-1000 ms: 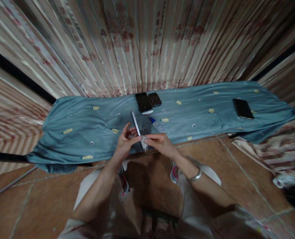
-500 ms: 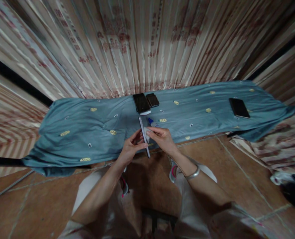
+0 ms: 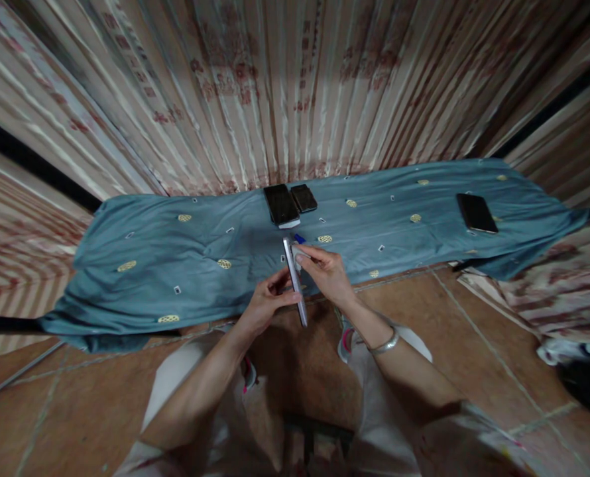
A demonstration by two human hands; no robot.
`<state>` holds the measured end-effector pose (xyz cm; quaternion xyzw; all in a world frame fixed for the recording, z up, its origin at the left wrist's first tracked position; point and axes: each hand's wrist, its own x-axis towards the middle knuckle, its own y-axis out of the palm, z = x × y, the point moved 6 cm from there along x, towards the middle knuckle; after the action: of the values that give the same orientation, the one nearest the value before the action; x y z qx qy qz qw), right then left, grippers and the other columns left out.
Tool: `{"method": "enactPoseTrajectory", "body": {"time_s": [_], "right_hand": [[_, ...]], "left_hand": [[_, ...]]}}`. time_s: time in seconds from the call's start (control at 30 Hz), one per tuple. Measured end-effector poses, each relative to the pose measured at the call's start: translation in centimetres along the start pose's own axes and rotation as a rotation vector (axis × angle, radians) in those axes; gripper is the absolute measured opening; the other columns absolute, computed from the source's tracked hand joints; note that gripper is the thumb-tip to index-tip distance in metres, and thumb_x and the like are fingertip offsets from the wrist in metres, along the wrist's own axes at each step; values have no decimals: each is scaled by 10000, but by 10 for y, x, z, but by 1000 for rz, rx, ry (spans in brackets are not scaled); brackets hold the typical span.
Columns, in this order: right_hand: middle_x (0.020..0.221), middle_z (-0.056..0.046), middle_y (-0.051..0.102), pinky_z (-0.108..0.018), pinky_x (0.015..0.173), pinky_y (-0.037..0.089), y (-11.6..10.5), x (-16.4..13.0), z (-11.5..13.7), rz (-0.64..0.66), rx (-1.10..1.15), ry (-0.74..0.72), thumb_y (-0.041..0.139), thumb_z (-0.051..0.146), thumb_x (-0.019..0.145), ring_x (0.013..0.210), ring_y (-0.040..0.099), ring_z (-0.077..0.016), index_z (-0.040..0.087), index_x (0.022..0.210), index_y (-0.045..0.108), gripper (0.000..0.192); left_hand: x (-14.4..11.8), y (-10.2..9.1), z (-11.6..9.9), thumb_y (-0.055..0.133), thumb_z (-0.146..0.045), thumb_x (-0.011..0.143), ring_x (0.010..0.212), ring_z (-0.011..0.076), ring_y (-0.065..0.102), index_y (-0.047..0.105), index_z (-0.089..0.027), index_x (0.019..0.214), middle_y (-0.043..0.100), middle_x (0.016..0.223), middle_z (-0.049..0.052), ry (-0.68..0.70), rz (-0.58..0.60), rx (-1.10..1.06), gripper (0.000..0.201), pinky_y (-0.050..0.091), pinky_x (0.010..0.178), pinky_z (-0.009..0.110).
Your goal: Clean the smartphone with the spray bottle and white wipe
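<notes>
My left hand is closed around the lower part of a thin, pale smartphone, which stands on edge over the front of the cloth-covered surface. Pinched in the fingers of my right hand is a small greyish-white cloth, pressed against the phone's right-hand face. That face is turned mostly away from view. Just beyond, a blue cap shows on the blue cloth; what lies below it is hidden by the right hand.
A blue-green cloth covers the long, low surface. On it lie a large black phone with a white edge beneath, a smaller black phone and another dark phone farther right. A pleated curtain hangs behind.
The phone has shifted slightly right and toward me, in my left hand. My right hand, with the cloth, has slid up toward the phone's far end, covering more of the blue-capped thing.
</notes>
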<state>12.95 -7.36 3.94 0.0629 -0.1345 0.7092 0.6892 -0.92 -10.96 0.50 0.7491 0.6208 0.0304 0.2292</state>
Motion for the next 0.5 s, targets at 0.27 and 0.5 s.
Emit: {"method": "enactPoseTrajectory", "body": {"time_s": [0.27, 0.5], "right_hand": [[1200, -48, 694, -354, 1019, 479, -6, 5, 5, -13, -32, -63, 614, 368, 876, 1143, 618, -201, 279, 1126, 734, 292], [1205, -32, 696, -364, 1069, 439, -9, 4, 16, 8, -72, -134, 586, 347, 896, 1189, 595, -199, 297, 1133, 732, 283]], "left_hand": [[-8, 12, 5, 880, -302, 492, 886, 229, 657, 756, -162, 932, 733, 910, 69, -97, 103, -30, 479, 463, 832, 320], [-10, 15, 10, 850, -387, 525, 873, 237, 665, 758, -138, 944, 740, 927, 96, -170, 132, -57, 496, 463, 782, 304]]}}
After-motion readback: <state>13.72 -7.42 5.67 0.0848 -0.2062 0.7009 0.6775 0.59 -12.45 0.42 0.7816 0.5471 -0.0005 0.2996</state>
